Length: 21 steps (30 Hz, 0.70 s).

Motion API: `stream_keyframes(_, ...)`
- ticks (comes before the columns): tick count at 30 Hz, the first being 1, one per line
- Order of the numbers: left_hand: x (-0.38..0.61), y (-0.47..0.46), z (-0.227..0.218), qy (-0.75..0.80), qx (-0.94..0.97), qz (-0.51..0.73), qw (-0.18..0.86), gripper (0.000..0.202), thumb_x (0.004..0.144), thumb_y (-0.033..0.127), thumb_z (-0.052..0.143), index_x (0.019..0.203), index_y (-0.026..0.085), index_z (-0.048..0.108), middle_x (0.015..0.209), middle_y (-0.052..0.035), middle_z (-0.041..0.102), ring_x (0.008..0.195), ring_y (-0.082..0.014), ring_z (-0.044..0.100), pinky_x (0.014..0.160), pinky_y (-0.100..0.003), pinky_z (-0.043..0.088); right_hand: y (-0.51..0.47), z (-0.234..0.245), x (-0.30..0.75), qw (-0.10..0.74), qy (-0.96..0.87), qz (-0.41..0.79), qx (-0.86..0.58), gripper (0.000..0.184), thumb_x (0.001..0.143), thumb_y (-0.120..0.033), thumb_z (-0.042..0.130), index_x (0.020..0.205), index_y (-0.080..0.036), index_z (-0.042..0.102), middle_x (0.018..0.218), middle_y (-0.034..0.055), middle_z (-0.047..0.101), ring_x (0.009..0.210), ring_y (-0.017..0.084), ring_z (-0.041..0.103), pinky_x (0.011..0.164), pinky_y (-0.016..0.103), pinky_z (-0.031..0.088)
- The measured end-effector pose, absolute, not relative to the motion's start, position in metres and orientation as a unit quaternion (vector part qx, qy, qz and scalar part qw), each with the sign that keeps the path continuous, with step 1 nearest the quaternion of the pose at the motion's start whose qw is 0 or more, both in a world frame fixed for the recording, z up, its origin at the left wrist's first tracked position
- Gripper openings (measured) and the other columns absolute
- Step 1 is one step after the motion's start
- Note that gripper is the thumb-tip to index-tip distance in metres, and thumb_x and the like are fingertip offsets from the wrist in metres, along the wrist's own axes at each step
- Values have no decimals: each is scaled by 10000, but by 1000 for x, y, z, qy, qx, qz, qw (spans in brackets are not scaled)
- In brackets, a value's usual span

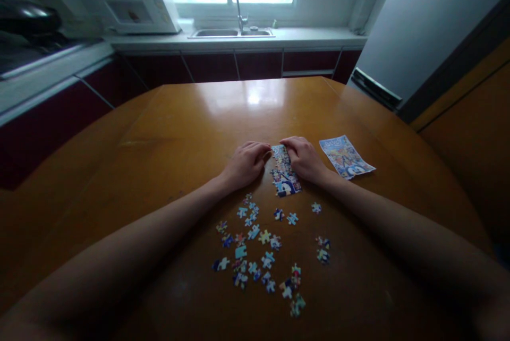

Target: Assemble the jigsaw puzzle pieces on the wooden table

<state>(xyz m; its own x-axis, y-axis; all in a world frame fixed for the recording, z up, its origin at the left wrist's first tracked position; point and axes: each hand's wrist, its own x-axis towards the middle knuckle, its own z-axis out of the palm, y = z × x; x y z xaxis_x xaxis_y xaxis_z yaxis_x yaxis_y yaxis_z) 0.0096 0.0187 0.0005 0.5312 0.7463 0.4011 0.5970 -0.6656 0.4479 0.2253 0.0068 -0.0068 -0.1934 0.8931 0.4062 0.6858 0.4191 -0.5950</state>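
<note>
A partly joined strip of jigsaw puzzle [284,173] lies on the wooden table [179,134]. My left hand [246,163] rests at its left edge with fingers curled, the fingertips touching the strip's top corner. My right hand [305,158] sits against its right edge, fingers bent and pressing on the top of the strip. Several loose puzzle pieces [258,248] are scattered on the table nearer to me, between my forearms.
A colourful printed picture sheet [346,156] lies to the right of my right hand. Beyond the table stand a counter with a sink and tap [239,1], a white microwave [137,10] and a window. A grey fridge [418,22] is at the right.
</note>
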Motion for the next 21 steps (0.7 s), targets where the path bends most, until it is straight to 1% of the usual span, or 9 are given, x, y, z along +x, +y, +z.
stream_keyframes(4,10,18,2,383,868,289,124,171,986,230,556,1099,201,683,1138,-71,741,1082,-228,659,1005,-441,525,7,-8,226,365,-762,139,-517,305,922,-110,488,1112,-173,718,1162,114,728,1133,245,629,1013,417,471)
stream_keyframes(9,10,18,2,383,870,287,120,180,996,256,541,1092,201,683,1137,-73,740,1088,-237,657,996,-446,527,7,-8,226,367,-759,137,-520,298,914,-113,497,1089,-196,723,1146,99,732,1118,246,634,1004,424,478)
stream_keyframes(16,9,19,1,384,871,282,121,186,973,208,551,1111,212,676,1144,-66,736,1098,-233,651,1012,-453,518,7,-8,226,364,-763,138,-517,296,925,-122,485,1091,-193,720,1149,103,731,1109,250,633,999,429,478)
stream_keyframes(21,10,17,1,384,869,287,121,163,993,252,548,1084,218,679,1115,-60,744,1086,-230,654,1003,-441,523,6,-6,226,360,-762,137,-521,300,918,-126,480,1089,-195,717,1140,101,728,1104,253,628,1002,431,470)
